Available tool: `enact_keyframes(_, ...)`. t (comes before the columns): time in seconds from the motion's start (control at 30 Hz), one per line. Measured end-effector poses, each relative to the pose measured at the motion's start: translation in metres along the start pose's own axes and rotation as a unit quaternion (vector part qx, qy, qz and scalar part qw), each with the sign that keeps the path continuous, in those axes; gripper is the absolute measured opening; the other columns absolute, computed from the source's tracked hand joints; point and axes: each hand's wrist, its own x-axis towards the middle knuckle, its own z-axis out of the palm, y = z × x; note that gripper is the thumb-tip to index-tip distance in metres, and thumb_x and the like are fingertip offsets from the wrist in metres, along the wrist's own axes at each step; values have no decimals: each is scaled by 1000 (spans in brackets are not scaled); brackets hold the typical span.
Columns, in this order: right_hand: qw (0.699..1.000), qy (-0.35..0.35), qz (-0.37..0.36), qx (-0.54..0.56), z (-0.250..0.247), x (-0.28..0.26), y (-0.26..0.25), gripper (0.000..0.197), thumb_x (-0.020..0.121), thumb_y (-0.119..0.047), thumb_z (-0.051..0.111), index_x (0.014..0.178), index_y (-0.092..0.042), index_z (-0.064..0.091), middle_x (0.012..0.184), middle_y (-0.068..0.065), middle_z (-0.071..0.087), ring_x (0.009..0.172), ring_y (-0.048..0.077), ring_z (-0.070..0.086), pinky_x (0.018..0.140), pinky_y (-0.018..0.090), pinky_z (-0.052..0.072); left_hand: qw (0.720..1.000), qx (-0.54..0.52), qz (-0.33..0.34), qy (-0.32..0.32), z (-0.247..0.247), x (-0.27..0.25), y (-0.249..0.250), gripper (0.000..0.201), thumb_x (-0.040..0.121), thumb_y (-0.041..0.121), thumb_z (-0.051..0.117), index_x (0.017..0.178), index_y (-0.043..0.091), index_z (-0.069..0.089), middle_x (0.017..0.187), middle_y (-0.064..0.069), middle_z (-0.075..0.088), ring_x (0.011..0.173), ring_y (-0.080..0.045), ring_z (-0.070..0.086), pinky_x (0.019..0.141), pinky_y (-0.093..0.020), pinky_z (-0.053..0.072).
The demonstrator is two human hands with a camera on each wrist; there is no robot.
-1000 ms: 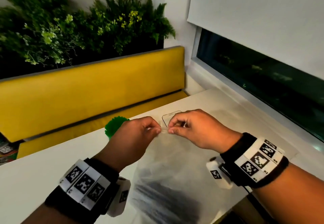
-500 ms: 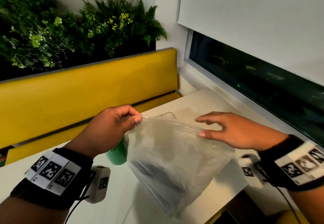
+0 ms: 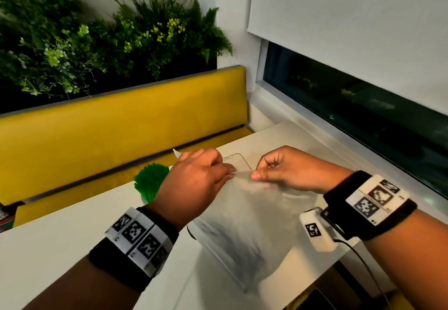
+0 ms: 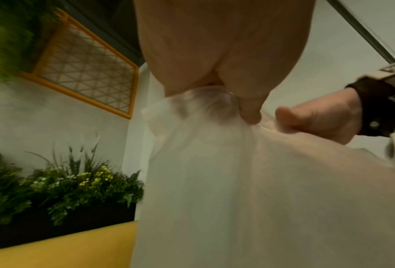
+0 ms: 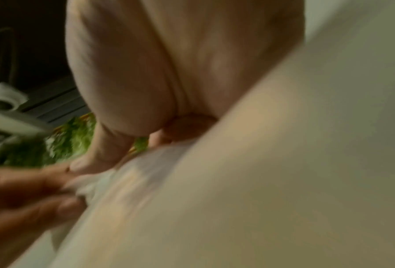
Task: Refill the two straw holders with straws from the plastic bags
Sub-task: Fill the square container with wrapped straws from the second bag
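A clear plastic bag (image 3: 244, 225) with dark straws blurred inside hangs over the white table (image 3: 60, 242). My left hand (image 3: 208, 171) pinches the bag's top edge (image 4: 205, 116), and my right hand (image 3: 264, 171) pinches the same edge a little to the right. The two hands nearly touch. Behind my left hand stands a green holder (image 3: 150, 183) full of green straws, partly hidden by that hand. In the right wrist view the bag (image 5: 260, 181) fills the frame and is blurred.
A clear flat item with rounded corners (image 3: 238, 162) lies on the table behind my hands. A yellow bench (image 3: 109, 130) runs along the far side with plants (image 3: 97, 40) above. A dark window (image 3: 363, 106) lines the right side. The table's near right corner (image 3: 334, 268) is close.
My right hand, open and apart half a second ago, has come back in and pinched the bag's top edge next to my left hand. The bag mouth has drawn together.
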Motion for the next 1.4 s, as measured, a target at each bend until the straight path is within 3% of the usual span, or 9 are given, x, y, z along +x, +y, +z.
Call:
enact_keyframes(0.13, 997, -75, 10, -20, -18, -20, -4, 22, 88, -40, 66, 95, -23, 77, 92, -6, 77, 85, 11, 72, 88, 29, 53, 998, -54, -41, 7, -13, -9, -13, 29, 95, 45, 50, 109, 31, 72, 95, 10, 73, 84, -17, 69, 74, -34, 55)
enact_keyframes(0.43, 986, 82, 58, -131, -39, -44, 8, 11, 68, -35, 84, 77, -37, 78, 73, -22, 73, 71, -5, 66, 73, 20, 49, 992, -62, -99, 41, -27, -21, -29, 32, 93, 53, 47, 99, 35, 73, 94, 17, 71, 84, -7, 67, 66, -31, 55)
enact_keyframes(0.67, 986, -8, 26, -166, -18, -17, -16, 50, 83, -65, 55, 125, -38, 64, 115, -28, 61, 104, -7, 56, 94, 20, 41, 995, 13, 4, 97, -17, -20, -4, 17, 91, 35, 62, 96, 24, 74, 97, -3, 63, 88, -26, 59, 69, -36, 46)
enact_keyframes(0.77, 984, -60, 54, -161, 1, 4, -11, 25, 89, -45, 65, 106, -29, 73, 95, -21, 72, 84, -1, 64, 81, 22, 47, 991, 47, 52, 115, -21, -22, 5, 7, 89, 27, 68, 94, 22, 71, 87, -3, 62, 79, -29, 57, 72, -40, 43)
enact_keyframes(1.0, 977, 187, 99, 18, 9, 15, 6, 22, 103, -23, 44, 92, -23, 63, 84, 0, 67, 73, 18, 61, 58, 26, 44, 959, 40, 117, -253, -30, -85, 34, 12, 95, 36, 52, 102, 28, 58, 78, 7, 65, 68, -20, 61, 68, -35, 56)
enact_keyframes(1.07, 984, 137, 99, 54, 28, 14, 3, 24, 104, -22, 39, 97, -23, 62, 85, 0, 65, 70, 17, 56, 58, 27, 42, 938, -7, 62, -341, -31, -89, 47, 30, 97, 54, 40, 112, 32, 54, 94, 10, 69, 86, -17, 65, 85, -33, 56)
enact_keyframes(1.13, 988, 73, 105, 92, 50, 12, -2, 17, 100, -25, 46, 97, -26, 62, 86, 1, 61, 70, 17, 52, 62, 34, 46, 961, -54, 13, -271, -34, -72, 57, 33, 98, 60, 35, 110, 35, 54, 95, 16, 69, 86, -2, 63, 84, -12, 44)
enact_keyframes(1.27, 979, -19, 104, 174, 62, 0, -4, 31, 81, -32, 76, 105, -25, 57, 97, 0, 62, 59, 9, 54, 57, 27, 45, 962, -74, -10, -264, -3, -43, 48, 33, 101, 48, 33, 113, 30, 58, 115, 7, 64, 103, -12, 59, 88, -23, 46)
enact_keyframes(1.4, 974, -56, 154, -153, 53, -15, 17, 48, 73, -42, 81, 111, -28, 55, 97, -10, 58, 83, 11, 56, 63, 22, 40, 901, 77, -64, -423, 27, -58, 39, 80, 86, 63, 55, 151, 27, 26, 159, -9, 26, 143, -30, 31, 116, -45, 31)
